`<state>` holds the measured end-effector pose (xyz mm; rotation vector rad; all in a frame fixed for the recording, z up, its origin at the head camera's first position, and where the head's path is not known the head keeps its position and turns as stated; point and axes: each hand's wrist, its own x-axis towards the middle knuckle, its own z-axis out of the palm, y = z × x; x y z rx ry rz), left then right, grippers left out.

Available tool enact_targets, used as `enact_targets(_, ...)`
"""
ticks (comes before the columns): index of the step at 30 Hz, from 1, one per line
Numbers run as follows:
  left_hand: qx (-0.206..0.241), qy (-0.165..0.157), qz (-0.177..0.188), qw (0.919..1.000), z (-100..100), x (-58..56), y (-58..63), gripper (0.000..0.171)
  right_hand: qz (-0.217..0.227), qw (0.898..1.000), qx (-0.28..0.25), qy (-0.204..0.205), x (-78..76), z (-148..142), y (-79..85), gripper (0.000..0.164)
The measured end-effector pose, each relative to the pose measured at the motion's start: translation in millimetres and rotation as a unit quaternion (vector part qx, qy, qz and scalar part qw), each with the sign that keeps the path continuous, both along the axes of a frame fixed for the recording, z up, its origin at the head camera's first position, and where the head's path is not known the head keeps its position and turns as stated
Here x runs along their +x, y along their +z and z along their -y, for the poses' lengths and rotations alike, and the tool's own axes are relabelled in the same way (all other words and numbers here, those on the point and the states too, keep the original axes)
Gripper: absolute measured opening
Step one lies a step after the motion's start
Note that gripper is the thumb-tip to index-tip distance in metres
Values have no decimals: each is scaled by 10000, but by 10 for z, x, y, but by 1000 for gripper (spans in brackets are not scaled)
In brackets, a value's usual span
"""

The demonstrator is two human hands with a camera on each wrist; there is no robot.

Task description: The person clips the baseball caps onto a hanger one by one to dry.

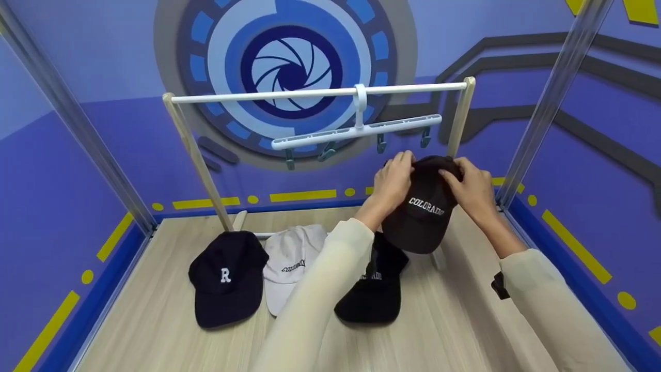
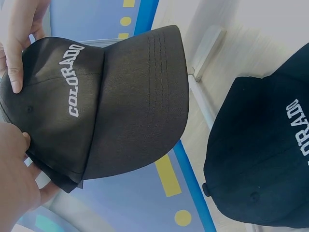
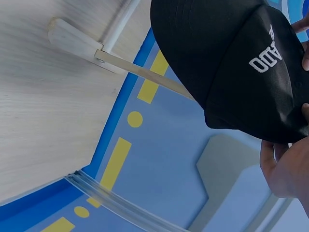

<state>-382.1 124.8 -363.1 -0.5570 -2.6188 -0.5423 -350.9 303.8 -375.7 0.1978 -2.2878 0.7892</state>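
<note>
Both hands hold up a dark brown baseball cap (image 1: pixel 424 217) lettered COLORADO, its brim pointing down. On one side of the crown my left hand (image 1: pixel 394 178) pinches the fabric, thumb in front in the left wrist view. My right hand (image 1: pixel 472 188) grips the opposite side, thumb on the front and fingers behind. Just above the cap hangs a white clip hanger (image 1: pixel 330 136), tilted, with grey-green clips (image 1: pixel 381 143) along its bar. Close below, a black cap (image 1: pixel 374 302) lies on the table, partly hidden by the left sleeve.
A navy cap with an R (image 1: pixel 227 281) and a light grey cap (image 1: pixel 292 256) lie left of the black one. The rack's white rail (image 1: pixel 258 96) spans wooden posts (image 1: pixel 199 160). Purple-blue panels (image 1: pixel 62 170) enclose the wooden table (image 1: pixel 150 305).
</note>
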Motion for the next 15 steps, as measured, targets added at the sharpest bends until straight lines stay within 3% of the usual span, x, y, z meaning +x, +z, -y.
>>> enact_targets(8, 203, -156, 133, 9996, -5, -64, 61, 17, 35, 10000, -50, -12, -38, -10, 61, 32)
enact_targets(12, 733, -400, 403, 9957, 10, -107, 69, 17, 6, 10000, -80, 6, -41, -34, 69, 31)
enact_targets(15, 1300, -579, 688, 9874, 15, -142, 92, 21, 5, 10000, -68, 28, -47, -58, 88, 31)
